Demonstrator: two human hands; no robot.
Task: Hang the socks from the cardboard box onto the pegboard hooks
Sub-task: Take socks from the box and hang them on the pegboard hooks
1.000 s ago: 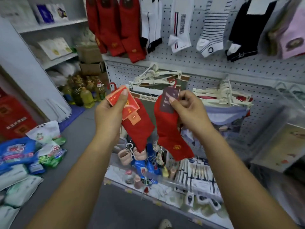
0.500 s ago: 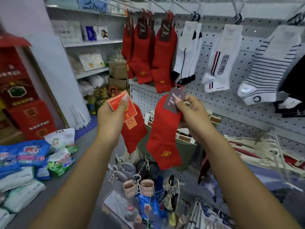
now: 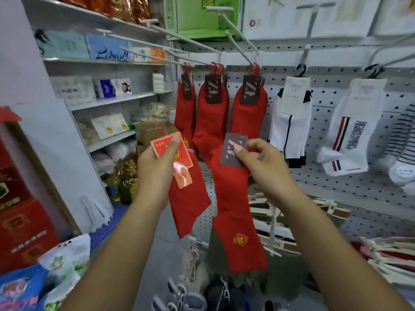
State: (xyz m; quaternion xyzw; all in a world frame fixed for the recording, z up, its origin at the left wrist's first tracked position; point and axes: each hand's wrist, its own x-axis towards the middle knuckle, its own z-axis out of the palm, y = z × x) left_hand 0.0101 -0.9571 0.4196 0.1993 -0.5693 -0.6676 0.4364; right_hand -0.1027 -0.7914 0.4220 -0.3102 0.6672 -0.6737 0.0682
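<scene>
My left hand [image 3: 157, 167] pinches the red card label of a red sock pair [image 3: 187, 198] that dangles below it. My right hand [image 3: 262, 164] pinches the dark grey label of a second red sock pair [image 3: 235, 221], which hangs down in front of the pegboard [image 3: 336, 104]. Just above my hands, three pairs of red socks [image 3: 211, 122] hang from long metal hooks [image 3: 238, 37]. To their right hang white socks [image 3: 289, 122] and striped ones. The cardboard box is not in view.
Shelves with packaged goods [image 3: 107, 90] stand at the left. Red cartons [image 3: 20, 221] and bagged goods [image 3: 33, 277] lie on the floor at lower left. White hangers [image 3: 314, 209] are stacked on the ledge below the pegboard, and clips hang at the bottom centre.
My view has tilted upward, bringing the hooks and hanging red socks into view. Both hands have risen with their socks toward the hooks, keeping the same grips.
</scene>
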